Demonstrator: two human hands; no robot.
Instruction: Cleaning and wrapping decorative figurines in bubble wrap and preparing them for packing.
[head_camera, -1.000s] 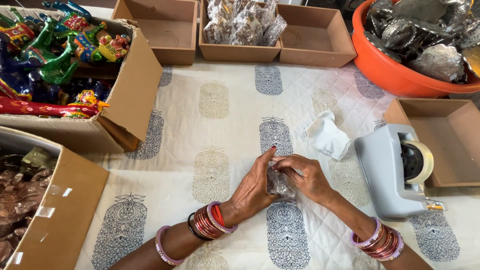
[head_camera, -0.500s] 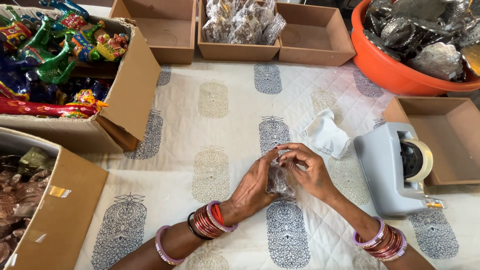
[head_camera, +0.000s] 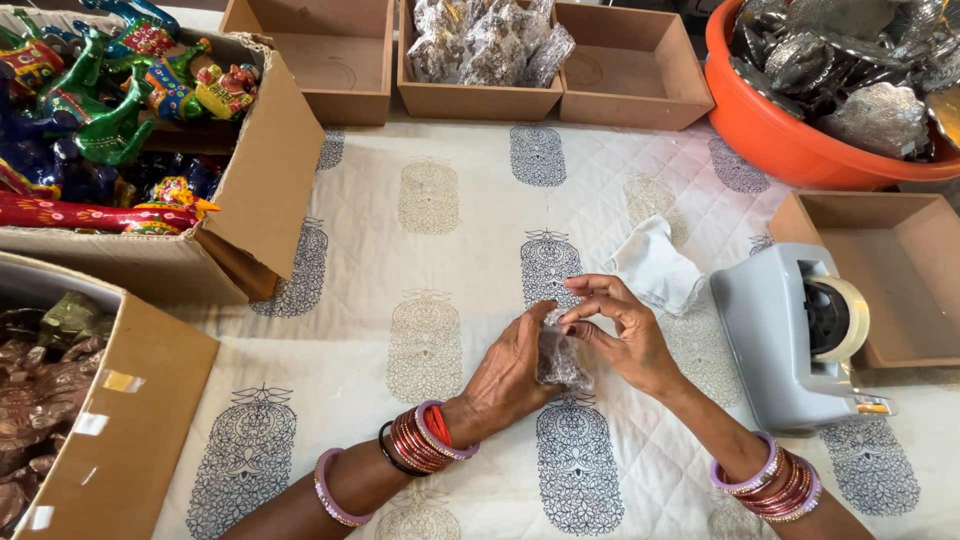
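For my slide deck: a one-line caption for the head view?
Both hands, left hand and right hand, hold a small clear-wrapped packet over a printed quilted cloth.

Held packet (head_camera: 562, 358): small, clear, crinkled, centre.
Far tray packets (head_camera: 487, 42): clear, silvery, heaped.
Left boxes (head_camera: 262, 180): brown cardboard.

left hand (head_camera: 510, 372), right hand (head_camera: 622, 335), possibly clear-wrapped packet (head_camera: 560, 358), tape dispenser (head_camera: 795, 335)
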